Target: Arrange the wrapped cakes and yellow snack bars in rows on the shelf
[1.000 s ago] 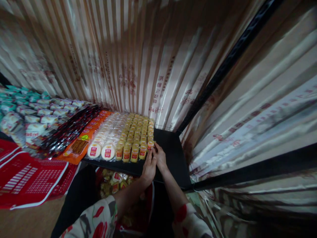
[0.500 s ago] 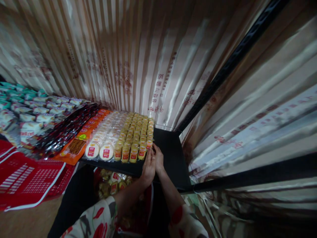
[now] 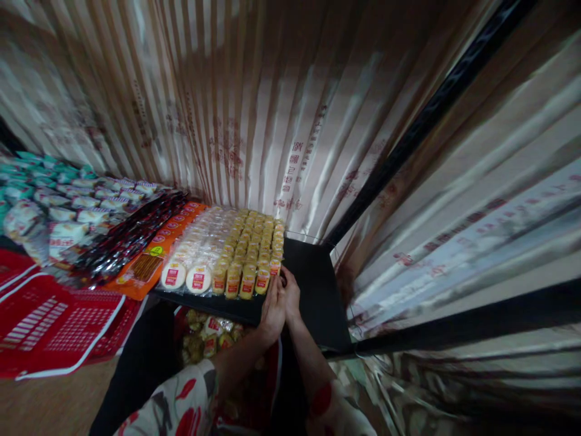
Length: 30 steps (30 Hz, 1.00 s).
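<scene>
On a black shelf (image 3: 313, 284), several rows of small yellow wrapped cakes (image 3: 247, 281) with red labels stand in columns. My left hand (image 3: 272, 315) lies against the front right corner of these cakes, its fingers stretched out and pointing away from me. Close beside it, my right hand (image 3: 292, 293) touches the right side of the outermost column with its fingers slightly bent. The two hands touch each other along their inner edges. I see nothing clearly gripped in either. Left of the cakes are round white packaged crackers (image 3: 198, 280).
Further left lie an orange snack bag (image 3: 140, 269), dark shiny packets (image 3: 122, 242) and white-and-green packets (image 3: 68, 200). Red baskets (image 3: 77, 324) sit at lower left. A red container below the shelf holds more yellow packets (image 3: 211, 345). Black posts (image 3: 385, 172) and pleated curtains (image 3: 254, 121) surround the shelf.
The view has shifted slightly, so the shelf goods appear a little further right. Both hands stay at the right column of cakes.
</scene>
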{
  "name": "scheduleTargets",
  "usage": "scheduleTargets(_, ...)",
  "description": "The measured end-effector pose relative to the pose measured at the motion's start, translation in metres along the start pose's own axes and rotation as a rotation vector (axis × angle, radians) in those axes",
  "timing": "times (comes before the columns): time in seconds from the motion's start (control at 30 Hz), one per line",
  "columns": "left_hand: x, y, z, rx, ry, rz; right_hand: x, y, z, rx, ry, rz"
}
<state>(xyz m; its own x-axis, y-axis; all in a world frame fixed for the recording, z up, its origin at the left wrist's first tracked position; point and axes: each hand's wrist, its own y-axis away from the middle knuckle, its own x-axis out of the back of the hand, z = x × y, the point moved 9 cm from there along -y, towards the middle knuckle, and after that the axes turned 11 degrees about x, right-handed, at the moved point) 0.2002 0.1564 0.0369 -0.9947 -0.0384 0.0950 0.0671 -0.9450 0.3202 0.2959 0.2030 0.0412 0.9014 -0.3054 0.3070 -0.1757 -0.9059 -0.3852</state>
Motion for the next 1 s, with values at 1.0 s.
scheduleTargets(1.0, 0.146, 0.087, -0.15, 0.203, -0.642, 0.005, -0.095, 0.197, -0.017, -0.065, 0.472, -0.663)
